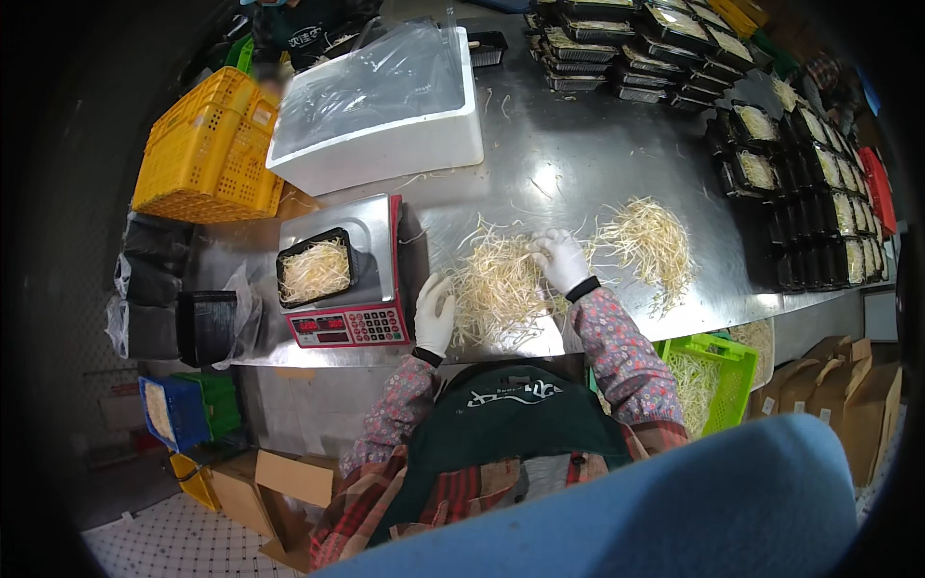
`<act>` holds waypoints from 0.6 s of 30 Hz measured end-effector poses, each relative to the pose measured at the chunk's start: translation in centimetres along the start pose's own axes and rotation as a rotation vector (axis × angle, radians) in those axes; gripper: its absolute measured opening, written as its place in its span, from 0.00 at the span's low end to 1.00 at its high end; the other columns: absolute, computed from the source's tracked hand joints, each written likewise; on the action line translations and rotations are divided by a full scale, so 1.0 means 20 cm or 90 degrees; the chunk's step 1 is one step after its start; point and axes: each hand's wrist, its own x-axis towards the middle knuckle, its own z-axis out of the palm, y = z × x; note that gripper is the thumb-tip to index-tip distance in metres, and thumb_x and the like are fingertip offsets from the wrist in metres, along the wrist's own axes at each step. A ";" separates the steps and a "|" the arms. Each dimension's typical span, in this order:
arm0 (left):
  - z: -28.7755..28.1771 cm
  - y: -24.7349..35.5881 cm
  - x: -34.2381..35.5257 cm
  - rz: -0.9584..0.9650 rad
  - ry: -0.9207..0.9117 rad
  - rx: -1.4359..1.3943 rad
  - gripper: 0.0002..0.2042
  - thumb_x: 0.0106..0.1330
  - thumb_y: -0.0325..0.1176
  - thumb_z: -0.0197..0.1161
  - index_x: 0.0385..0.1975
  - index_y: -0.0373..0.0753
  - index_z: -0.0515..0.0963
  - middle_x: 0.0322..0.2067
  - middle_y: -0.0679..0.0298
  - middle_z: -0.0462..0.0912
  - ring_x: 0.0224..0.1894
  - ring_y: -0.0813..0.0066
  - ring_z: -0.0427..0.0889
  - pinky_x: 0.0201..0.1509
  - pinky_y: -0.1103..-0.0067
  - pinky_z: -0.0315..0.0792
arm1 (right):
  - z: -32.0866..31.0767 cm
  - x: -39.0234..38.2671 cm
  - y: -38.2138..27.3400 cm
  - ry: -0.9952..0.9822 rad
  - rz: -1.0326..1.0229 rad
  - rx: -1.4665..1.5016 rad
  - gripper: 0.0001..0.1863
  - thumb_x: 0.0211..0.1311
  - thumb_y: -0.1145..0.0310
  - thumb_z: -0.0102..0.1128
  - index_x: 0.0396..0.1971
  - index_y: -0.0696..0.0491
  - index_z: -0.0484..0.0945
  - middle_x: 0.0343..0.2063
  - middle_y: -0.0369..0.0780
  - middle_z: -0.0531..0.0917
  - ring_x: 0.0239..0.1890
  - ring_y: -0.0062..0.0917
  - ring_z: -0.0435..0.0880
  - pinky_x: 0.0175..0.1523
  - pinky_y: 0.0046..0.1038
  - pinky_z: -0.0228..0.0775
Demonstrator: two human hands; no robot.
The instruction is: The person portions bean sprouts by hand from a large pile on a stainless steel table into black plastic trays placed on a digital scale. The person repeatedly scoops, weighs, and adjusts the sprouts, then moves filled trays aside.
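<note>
A loose pile of pale bean sprouts (496,289) lies on the steel table in front of me. My left hand (436,313), in a white glove, rests at the pile's left edge with its fingers stretched out and holding nothing. At the upper right of the same pile, my gloved right hand (562,260) has its fingers bent down onto sprouts; the fingertips are partly hidden. Left of my left hand stands a red-framed digital scale (371,217) with a steel plate. On that plate sits a black tray (352,275) filled with sprouts (316,272).
A second sprout heap (650,246) lies to the right. Stacked filled trays (636,58) and more trays (829,193) line the back and right. A white foam box (385,154) with clear plastic and a yellow crate (207,144) stand left. Below the edge is a green crate (737,385).
</note>
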 end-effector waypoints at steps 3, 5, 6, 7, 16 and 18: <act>-0.03 -0.03 -0.03 -0.019 0.021 0.002 0.18 0.65 0.27 0.60 0.55 0.38 0.76 0.62 0.54 0.70 0.65 0.59 0.69 0.68 0.71 0.64 | -0.27 -0.20 0.01 0.007 0.147 0.259 0.10 0.61 0.70 0.65 0.43 0.51 0.84 0.40 0.39 0.86 0.42 0.30 0.84 0.49 0.28 0.75; -0.05 -0.05 -0.04 -0.033 0.019 -0.007 0.18 0.65 0.27 0.60 0.56 0.38 0.76 0.63 0.54 0.70 0.65 0.59 0.69 0.69 0.71 0.63 | -0.39 -0.39 0.13 -0.009 0.226 0.395 0.10 0.62 0.75 0.64 0.44 0.55 0.84 0.41 0.37 0.87 0.42 0.21 0.84 0.49 0.22 0.75; -0.06 -0.06 -0.04 -0.030 0.018 -0.007 0.18 0.65 0.27 0.60 0.56 0.37 0.76 0.63 0.54 0.70 0.65 0.60 0.69 0.69 0.71 0.63 | -0.43 -0.51 0.19 0.000 0.229 0.481 0.10 0.62 0.76 0.64 0.43 0.57 0.83 0.39 0.36 0.86 0.40 0.18 0.82 0.47 0.20 0.75; -0.06 -0.06 -0.04 -0.026 0.016 -0.008 0.18 0.65 0.27 0.60 0.56 0.37 0.76 0.63 0.54 0.70 0.65 0.60 0.69 0.69 0.71 0.63 | -0.48 -0.65 0.24 0.011 0.232 0.566 0.10 0.61 0.78 0.64 0.43 0.59 0.83 0.37 0.35 0.85 0.38 0.14 0.81 0.45 0.18 0.75; 0.01 0.11 0.11 0.096 -0.072 0.066 0.19 0.63 0.27 0.61 0.55 0.39 0.76 0.62 0.53 0.71 0.65 0.56 0.69 0.68 0.68 0.64 | -0.36 -1.65 0.77 -0.023 0.785 0.017 0.20 0.48 0.62 0.76 0.43 0.48 0.86 0.54 0.47 0.80 0.54 0.45 0.79 0.62 0.37 0.71; 0.09 0.18 0.17 0.225 -0.136 0.119 0.21 0.60 0.26 0.62 0.56 0.42 0.76 0.61 0.54 0.72 0.64 0.50 0.69 0.66 0.65 0.65 | -0.23 -1.69 0.69 -0.054 0.699 -0.108 0.21 0.46 0.59 0.77 0.44 0.44 0.86 0.63 0.47 0.71 0.63 0.45 0.70 0.66 0.37 0.66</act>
